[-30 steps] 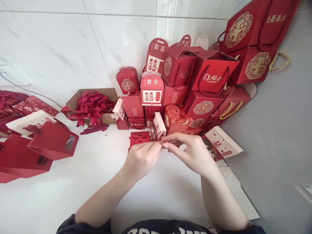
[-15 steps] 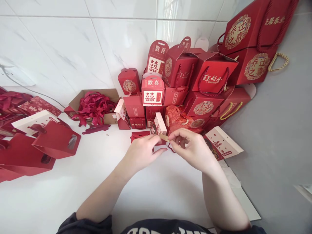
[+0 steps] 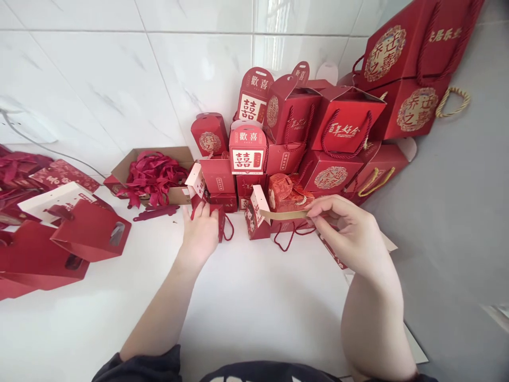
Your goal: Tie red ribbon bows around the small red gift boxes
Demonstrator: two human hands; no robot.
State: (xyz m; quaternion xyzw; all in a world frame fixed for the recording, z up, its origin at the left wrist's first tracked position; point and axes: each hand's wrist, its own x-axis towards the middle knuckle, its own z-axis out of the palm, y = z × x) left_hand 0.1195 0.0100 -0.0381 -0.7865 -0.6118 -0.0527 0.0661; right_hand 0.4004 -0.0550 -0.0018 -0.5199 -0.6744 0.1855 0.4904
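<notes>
My right hand point(image 3: 350, 236) pinches one end of a flat tan ribbon strip point(image 3: 284, 215) between thumb and fingertips. The strip stretches left in front of an orange-red patterned box point(image 3: 283, 192) and reaches a small box with a white flap point(image 3: 260, 207). On the left, my left hand point(image 3: 201, 233) is closed over a small red gift box point(image 3: 221, 225) with a dark red cord handle; the hand hides much of that box, and its fingertips are partly covered.
Red gift boxes point(image 3: 331, 168) are stacked against the tiled wall on the right. An open cardboard box point(image 3: 181, 155) of dark red ribbons point(image 3: 157, 175) sits at back left. Folded red boxes point(image 3: 93, 225) lie at far left. A grey surface point(image 3: 449, 212) borders the right side.
My hands have parted. The left went left from the ribbon strip to the small red box, which now sits further left. The right drew back rightward, exposing more of the strip.
</notes>
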